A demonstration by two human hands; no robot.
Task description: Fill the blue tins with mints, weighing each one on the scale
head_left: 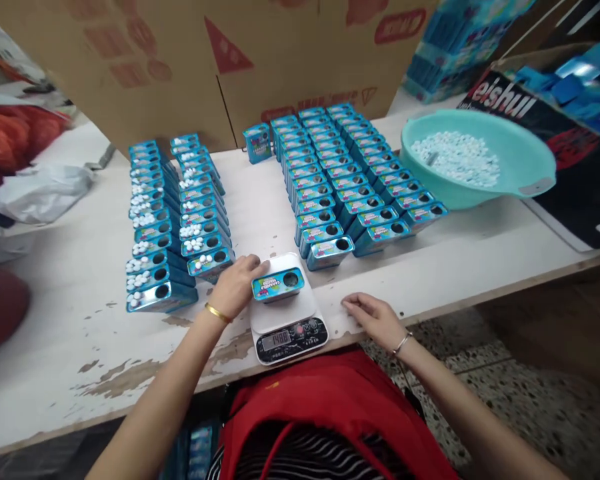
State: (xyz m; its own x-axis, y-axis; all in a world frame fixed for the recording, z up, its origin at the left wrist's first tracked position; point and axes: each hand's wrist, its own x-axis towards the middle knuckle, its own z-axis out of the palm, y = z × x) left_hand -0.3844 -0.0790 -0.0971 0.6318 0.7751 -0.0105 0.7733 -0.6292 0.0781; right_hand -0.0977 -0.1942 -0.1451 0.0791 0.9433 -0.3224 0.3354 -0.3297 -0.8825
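Observation:
A white kitchen scale (283, 315) lies at the table's front edge, its display lit with digits that look like 148.8. On its plate stands a blue candy tin (275, 285) with a dark round hole in the top. The fingers of my left hand (237, 283) close on the left end of this tin. To the right of the scale, my right hand (377, 321) rests low over the table, thumb and fingertips pressed together; whatever they may hold is too small to make out.
Rows of tins with white candies on top (150, 220) stand left; more rows of tins (325, 173) stand right of centre. A single tin (258, 143) is near the cardboard box (290, 67). A turquoise basin (523, 160) of white candies sits far right.

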